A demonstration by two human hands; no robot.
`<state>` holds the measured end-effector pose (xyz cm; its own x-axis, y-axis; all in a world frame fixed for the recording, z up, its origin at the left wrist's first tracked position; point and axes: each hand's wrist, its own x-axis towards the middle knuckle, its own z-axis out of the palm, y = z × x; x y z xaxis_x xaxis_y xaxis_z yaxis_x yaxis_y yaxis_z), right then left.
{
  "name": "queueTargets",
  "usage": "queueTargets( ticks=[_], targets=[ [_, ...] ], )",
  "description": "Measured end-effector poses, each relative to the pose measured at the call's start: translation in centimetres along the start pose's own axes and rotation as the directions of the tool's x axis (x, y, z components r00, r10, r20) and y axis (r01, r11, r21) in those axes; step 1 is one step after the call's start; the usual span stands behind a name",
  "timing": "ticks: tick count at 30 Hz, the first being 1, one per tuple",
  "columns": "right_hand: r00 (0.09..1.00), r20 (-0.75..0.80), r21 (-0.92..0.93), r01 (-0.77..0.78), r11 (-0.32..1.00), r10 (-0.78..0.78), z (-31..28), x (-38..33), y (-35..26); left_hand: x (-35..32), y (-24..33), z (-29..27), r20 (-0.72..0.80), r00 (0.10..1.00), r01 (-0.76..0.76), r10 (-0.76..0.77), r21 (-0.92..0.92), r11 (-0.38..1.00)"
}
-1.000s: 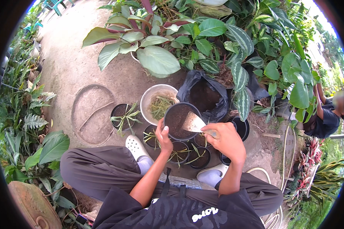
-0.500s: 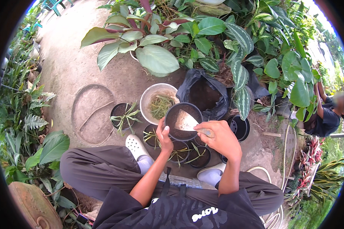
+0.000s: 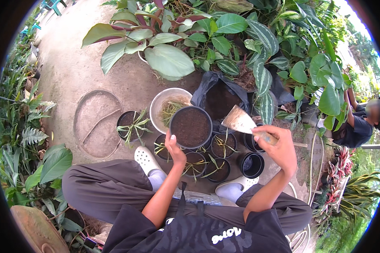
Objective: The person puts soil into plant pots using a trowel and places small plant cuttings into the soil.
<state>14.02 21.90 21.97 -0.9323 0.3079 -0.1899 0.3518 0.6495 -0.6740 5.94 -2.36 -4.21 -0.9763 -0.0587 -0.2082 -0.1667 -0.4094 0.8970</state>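
My left hand (image 3: 176, 152) grips the near left side of a round black pot (image 3: 191, 126) filled with dark soil. Held up to the right of it is a putty knife (image 3: 239, 121) with a soil-stained metal blade; my right hand (image 3: 278, 147) is closed around its worn handle. Behind the pot, a black plastic bag (image 3: 222, 99) stands open with dark soil inside. A pale basin (image 3: 157, 110) holding cut green plantlets sits partly hidden behind the pot. Several small black pots with thin-leaved seedlings (image 3: 223, 146) stand below my hands.
An empty black pot (image 3: 252, 165) stands near my right shoe (image 3: 236, 185). One potted seedling (image 3: 133, 126) is left of the basin. Large leafy plants (image 3: 169, 61) crowd the far side. At the far right is another person (image 3: 359, 126). A hose (image 3: 318, 168) runs along the right.
My right hand has moved the putty knife out of the pot and to the right. The pot has shifted slightly left and toward the far side, its soil now fully visible.
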Motion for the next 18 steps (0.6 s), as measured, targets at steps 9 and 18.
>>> queueTargets(
  ticks=[9, 18],
  targets=[
    [0.997, -0.05, -0.124, -0.063, 0.99, 0.057, 9.7, 10.0, 14.8, 0.6, 0.7, 0.1, -0.146, 0.977, -0.137, 0.153, 0.11, 0.984],
    [0.993, -0.068, -0.114, -0.101, 0.988, 0.093, 21.7, 15.8, 20.7, 1.1, -1.4, -1.4, -0.203, 0.973, -0.087, 0.113, 0.133, 0.987]
  ],
)
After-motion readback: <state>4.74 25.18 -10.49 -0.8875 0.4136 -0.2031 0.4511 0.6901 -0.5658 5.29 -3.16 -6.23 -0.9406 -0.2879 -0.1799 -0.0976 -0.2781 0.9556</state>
